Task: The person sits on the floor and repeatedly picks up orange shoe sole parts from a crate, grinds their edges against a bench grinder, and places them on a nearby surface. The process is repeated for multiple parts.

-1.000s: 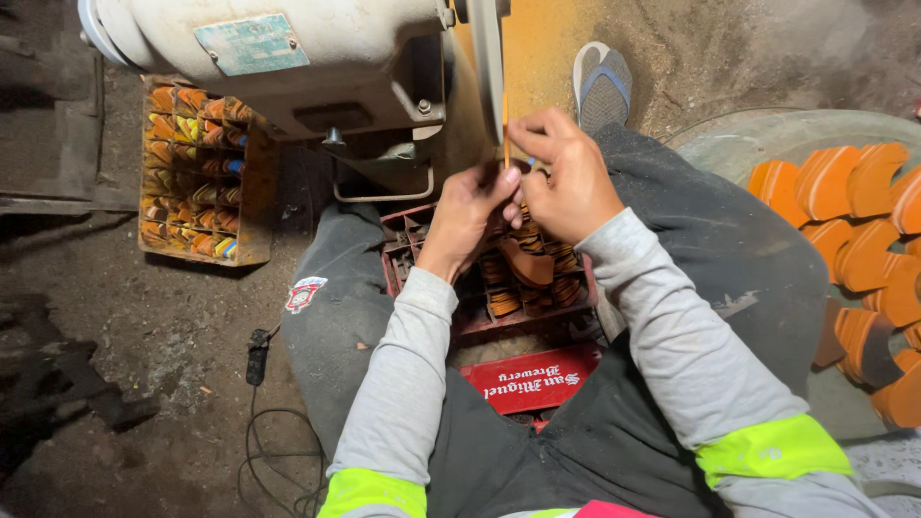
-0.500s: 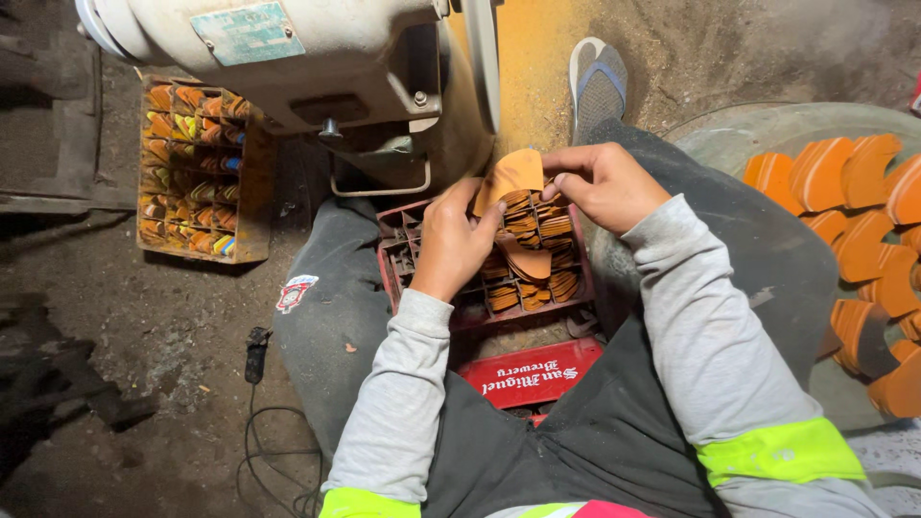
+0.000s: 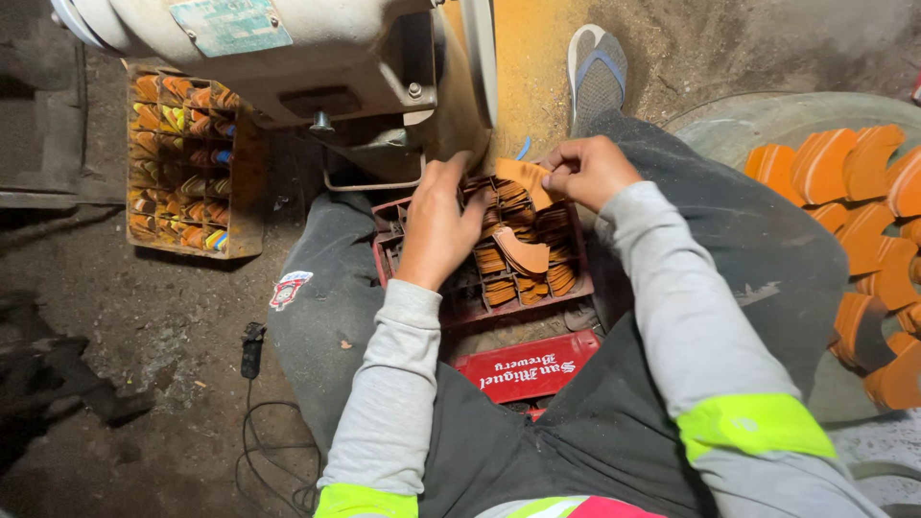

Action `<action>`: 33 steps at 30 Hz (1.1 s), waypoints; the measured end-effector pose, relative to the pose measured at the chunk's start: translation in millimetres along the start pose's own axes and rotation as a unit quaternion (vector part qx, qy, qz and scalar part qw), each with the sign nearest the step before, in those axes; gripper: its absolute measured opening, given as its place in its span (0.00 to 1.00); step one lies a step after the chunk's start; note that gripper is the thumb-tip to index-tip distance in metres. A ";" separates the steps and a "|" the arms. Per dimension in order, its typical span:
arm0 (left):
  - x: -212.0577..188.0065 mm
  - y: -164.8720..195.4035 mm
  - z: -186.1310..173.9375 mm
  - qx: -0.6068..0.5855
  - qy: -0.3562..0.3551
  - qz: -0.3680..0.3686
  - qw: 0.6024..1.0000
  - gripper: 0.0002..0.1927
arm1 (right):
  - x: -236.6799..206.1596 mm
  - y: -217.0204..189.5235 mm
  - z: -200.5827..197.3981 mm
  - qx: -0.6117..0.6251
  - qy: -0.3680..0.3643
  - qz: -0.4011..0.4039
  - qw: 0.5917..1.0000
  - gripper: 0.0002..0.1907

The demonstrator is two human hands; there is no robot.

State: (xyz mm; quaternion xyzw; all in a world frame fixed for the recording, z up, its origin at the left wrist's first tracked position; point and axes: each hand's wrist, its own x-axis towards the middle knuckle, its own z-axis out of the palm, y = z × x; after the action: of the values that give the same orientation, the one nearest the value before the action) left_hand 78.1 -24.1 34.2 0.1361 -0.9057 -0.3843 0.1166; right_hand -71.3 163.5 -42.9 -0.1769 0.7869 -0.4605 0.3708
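My right hand (image 3: 587, 170) pinches a flat orange-brown piece (image 3: 526, 177) and holds it over a red compartmented crate (image 3: 389, 251) between my knees. The crate is packed with stacks of similar curved orange pieces; one loose piece (image 3: 523, 254) lies on top. My left hand (image 3: 443, 223) rests palm-down in the crate's far left part, fingers spread among the stacked pieces, holding nothing that I can see. Both arms wear grey sleeves with yellow-green bands.
A large grey machine (image 3: 288, 58) with a vertical wheel (image 3: 480, 58) stands just beyond the crate. Another crate of orange pieces (image 3: 182, 163) sits on the dirt floor at left. A round basin (image 3: 767, 120) of bigger orange pieces lies right. A cable (image 3: 251, 422) trails lower left.
Both hands came down from the machine's wheel to the crate. The right hand brought the orange piece with it; the left hand let go and settled onto the stacks.
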 end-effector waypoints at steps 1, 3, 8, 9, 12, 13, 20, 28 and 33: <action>0.2 -2.0 -2.5 0.008 -0.006 -0.013 1.000 0.22 | 6.3 11.1 7.5 -0.038 0.020 0.018 0.999 0.10; -0.9 -5.1 -4.0 0.023 -0.027 -0.020 0.999 0.21 | 14.0 28.9 26.3 -0.137 0.072 0.041 0.987 0.12; -9.4 -13.0 -2.3 0.035 -0.088 -0.005 0.996 0.20 | 6.9 43.8 48.3 -0.233 0.067 0.141 0.960 0.14; -10.7 -14.0 -1.6 0.040 -0.099 -0.012 0.994 0.21 | 5.1 41.1 48.3 -0.243 0.077 0.160 0.954 0.14; -11.9 -16.6 -2.2 0.050 -0.112 -0.023 0.992 0.21 | -1.6 26.9 55.7 -0.322 0.100 0.118 0.934 0.16; -11.4 -17.0 -2.7 0.052 -0.113 -0.024 0.992 0.21 | -4.0 22.2 60.1 -0.355 0.107 0.086 0.925 0.18; -10.3 -12.1 -2.1 0.043 -0.121 -0.032 0.991 0.19 | -29.7 38.4 110.9 -0.462 -0.074 -0.017 0.884 0.28; -12.5 -14.7 -1.1 0.054 -0.137 -0.039 0.988 0.20 | -12.0 46.8 101.1 -0.373 -0.085 -0.014 0.924 0.26; -12.9 -22.7 5.7 0.014 -0.077 0.080 0.994 0.22 | -11.4 9.2 46.4 -0.162 -0.064 -0.086 0.981 0.16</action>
State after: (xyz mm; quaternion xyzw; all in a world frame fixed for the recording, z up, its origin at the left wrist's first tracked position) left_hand 92.0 -31.1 12.5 0.0351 -0.9253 -0.3700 0.0752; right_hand -28.5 147.8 -59.9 -0.3305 0.8078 -0.3443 0.3460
